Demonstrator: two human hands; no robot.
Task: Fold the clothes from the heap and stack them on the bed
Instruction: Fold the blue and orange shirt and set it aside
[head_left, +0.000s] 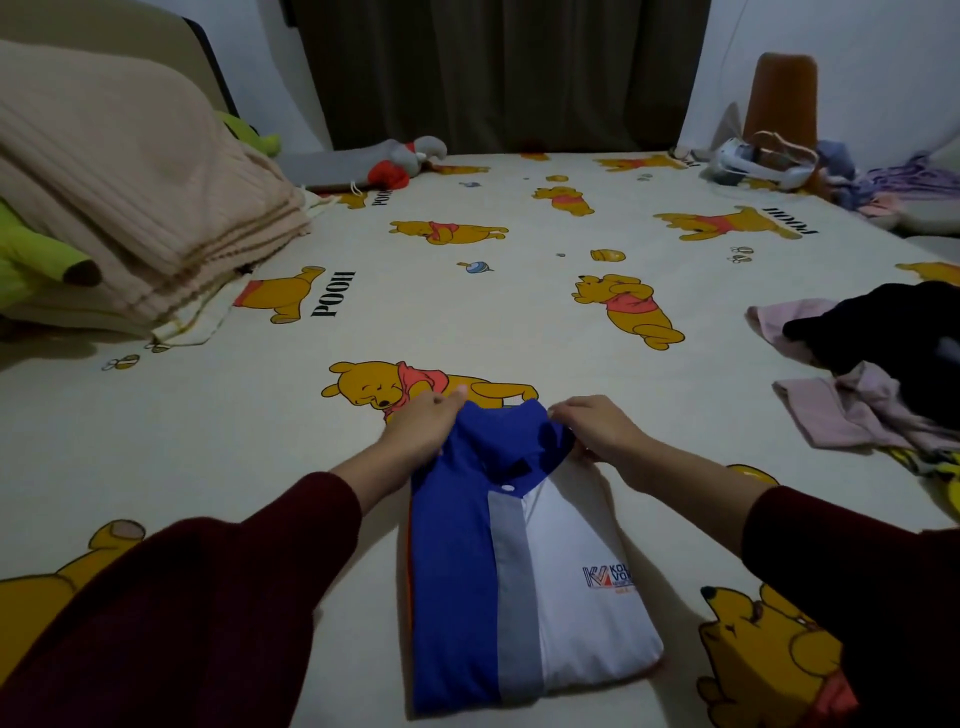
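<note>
Shirt logo (609, 576) text unreadable; heap (883, 364) cut by right edge.

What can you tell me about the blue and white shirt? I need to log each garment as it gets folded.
The shirt lies flat on the bed sheet in a narrow folded rectangle, collar end away from the person. It looks like smooth woven cloth: blue on the left, a grey strip down the middle, white on the right with a small printed logo. One white button shows below the blue collar. The left hand and right hand grip the collar end.
</note>
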